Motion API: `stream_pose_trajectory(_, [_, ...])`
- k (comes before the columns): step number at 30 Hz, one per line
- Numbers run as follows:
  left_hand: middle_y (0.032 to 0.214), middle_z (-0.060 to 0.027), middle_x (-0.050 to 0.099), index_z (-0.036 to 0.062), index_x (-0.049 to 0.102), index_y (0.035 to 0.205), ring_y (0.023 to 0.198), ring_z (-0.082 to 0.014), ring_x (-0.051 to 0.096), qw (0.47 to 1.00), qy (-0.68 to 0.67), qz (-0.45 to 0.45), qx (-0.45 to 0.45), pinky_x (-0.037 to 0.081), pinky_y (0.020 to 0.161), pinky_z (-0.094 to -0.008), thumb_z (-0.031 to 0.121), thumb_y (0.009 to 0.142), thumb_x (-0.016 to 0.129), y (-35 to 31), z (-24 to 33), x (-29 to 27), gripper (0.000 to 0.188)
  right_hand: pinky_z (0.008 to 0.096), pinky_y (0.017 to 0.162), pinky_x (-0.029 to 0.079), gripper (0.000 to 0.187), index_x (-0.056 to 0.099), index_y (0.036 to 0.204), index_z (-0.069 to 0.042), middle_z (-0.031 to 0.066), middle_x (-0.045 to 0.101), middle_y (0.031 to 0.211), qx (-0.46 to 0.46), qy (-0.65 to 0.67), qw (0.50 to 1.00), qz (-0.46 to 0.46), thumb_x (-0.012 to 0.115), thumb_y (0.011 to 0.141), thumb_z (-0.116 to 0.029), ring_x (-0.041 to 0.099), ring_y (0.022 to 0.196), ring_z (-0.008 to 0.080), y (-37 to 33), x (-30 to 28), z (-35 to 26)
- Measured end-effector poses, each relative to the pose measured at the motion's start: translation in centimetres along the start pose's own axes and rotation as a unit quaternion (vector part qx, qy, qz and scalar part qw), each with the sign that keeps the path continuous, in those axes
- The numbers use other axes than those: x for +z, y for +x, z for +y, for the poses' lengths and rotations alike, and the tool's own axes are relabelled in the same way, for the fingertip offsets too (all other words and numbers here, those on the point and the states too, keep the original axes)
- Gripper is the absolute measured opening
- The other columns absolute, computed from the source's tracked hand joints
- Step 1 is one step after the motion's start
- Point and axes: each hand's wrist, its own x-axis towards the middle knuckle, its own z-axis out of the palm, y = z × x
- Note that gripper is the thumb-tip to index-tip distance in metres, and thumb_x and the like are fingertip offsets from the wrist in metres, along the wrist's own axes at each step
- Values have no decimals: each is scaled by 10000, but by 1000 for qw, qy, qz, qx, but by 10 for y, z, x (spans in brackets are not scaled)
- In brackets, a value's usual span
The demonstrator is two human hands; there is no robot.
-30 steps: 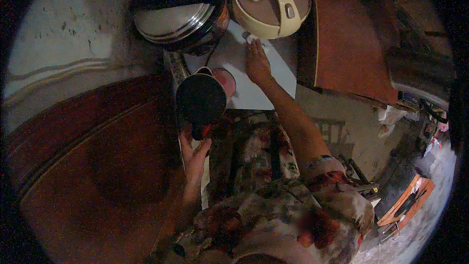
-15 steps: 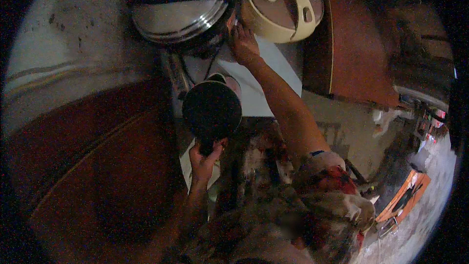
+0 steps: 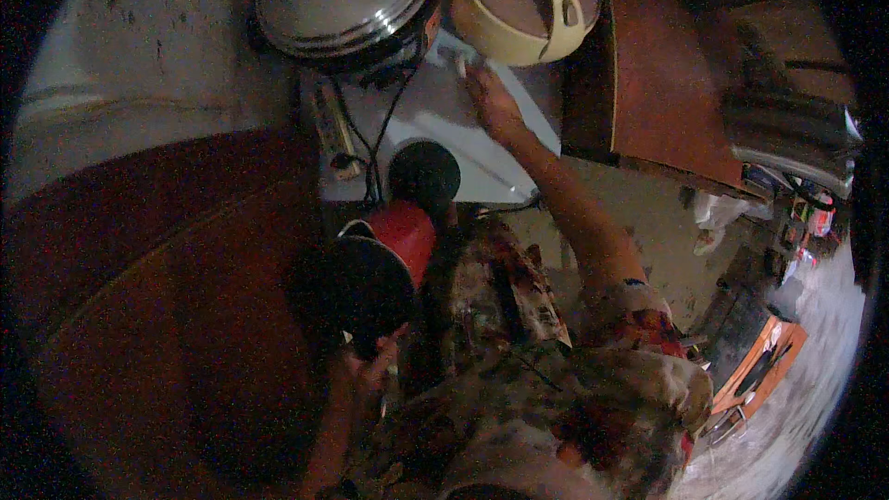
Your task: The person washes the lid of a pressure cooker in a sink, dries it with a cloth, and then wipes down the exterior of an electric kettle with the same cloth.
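Note:
My left hand is closed round the dark handle of an electric kettle with a red body and black lid. The kettle is tilted and held off the white tabletop, near its front edge. A black round base sits at that edge, apart from the kettle. My right hand is over the tabletop, just in front of a cream rice cooker with a brown lid. Its fingers are curled at a small whitish thing, too blurred to name.
A large silver and black cooker stands at the back left, with black cords running forward from it. A power strip lies at the left. Brown wooden panels border the right, and a dark curved wooden board fills the left.
My left hand has brought the kettle down toward me and tilted it, uncovering the black base and cords. My right hand has drawn back slightly from the gap between the cookers.

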Motion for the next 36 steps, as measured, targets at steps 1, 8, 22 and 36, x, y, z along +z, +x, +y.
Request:
stream_pose_trajectory(1, [1067,-75,656,29,643,1140,922,-185,611,990,62,26,123,480,839,-299,153,886,625,4,-10,11,283,449,1041,378,381,507,1266,7,233,438,1367,-14,6,999,50,490,891,-58,422,1264,402,21,8,27])
stream_pose_trajectory(8, [1080,-48,643,-15,616,1170,966,-194,614,908,-419,9,12,469,901,-310,-6,927,525,35,-44,51,261,425,1097,332,467,463,1339,-11,214,388,1436,6,-69,998,14,497,875,-60,386,1316,389,-49,10,31])
stream_pose_trajectory(22, [1097,-94,587,33,586,1146,1073,-277,576,818,-561,84,89,472,986,-543,-146,806,583,110,-22,79,384,376,1043,367,429,431,1333,-1,191,436,1384,-39,-219,968,119,402,905,-20,435,1267,331,-38,-9,64])
stream_pose_trajectory(36, [1144,-83,526,31,475,1221,1045,-240,534,884,-455,7,108,454,984,-537,-9,814,646,167,30,65,444,447,1007,399,436,449,1339,-50,189,514,1276,121,-74,977,159,418,948,-240,480,1162,406,-50,0,110])
